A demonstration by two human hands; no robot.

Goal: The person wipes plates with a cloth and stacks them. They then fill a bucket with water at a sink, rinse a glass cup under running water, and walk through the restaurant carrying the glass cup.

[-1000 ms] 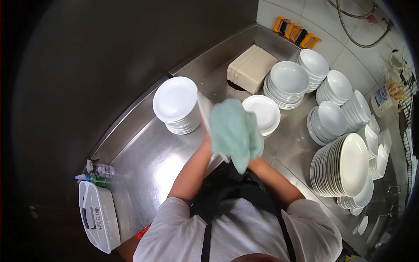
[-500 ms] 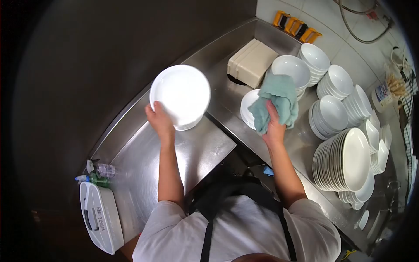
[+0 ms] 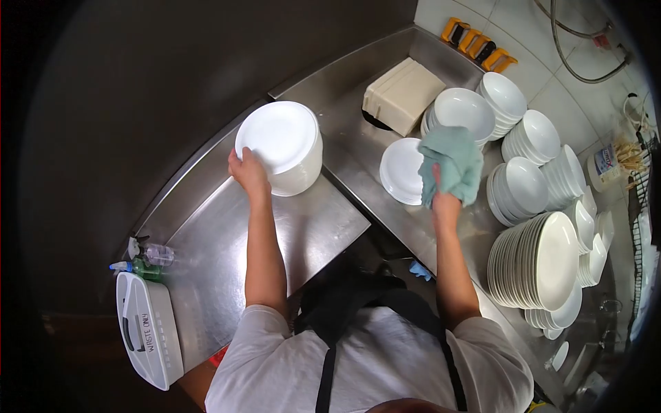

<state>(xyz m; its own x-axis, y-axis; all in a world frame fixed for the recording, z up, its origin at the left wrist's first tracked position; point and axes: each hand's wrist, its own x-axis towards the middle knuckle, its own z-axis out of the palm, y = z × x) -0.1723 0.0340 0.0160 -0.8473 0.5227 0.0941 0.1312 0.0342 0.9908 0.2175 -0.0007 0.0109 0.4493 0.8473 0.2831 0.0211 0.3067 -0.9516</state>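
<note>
The left hand (image 3: 249, 173) gripped the rim of the smooth, round white plates (image 3: 278, 138) stacked on the brushed-steel bench (image 3: 234, 237), while the right hand (image 3: 444, 199), well apart, clutched a crumpled, pale-green cloth (image 3: 453, 162) of soft-looking fabric. The cloth hung beside a low pile of glossy round plates (image 3: 401, 172), near deep, glossy white bowls (image 3: 465, 113) and a blocky beige container (image 3: 403, 95).

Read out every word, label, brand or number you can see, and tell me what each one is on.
"WASTE ONLY": on the pale grey plastic bin.
Too small and blurred to read: the blue-and-white label on the whitish plastic bottle.
I can make out no other text.
</note>
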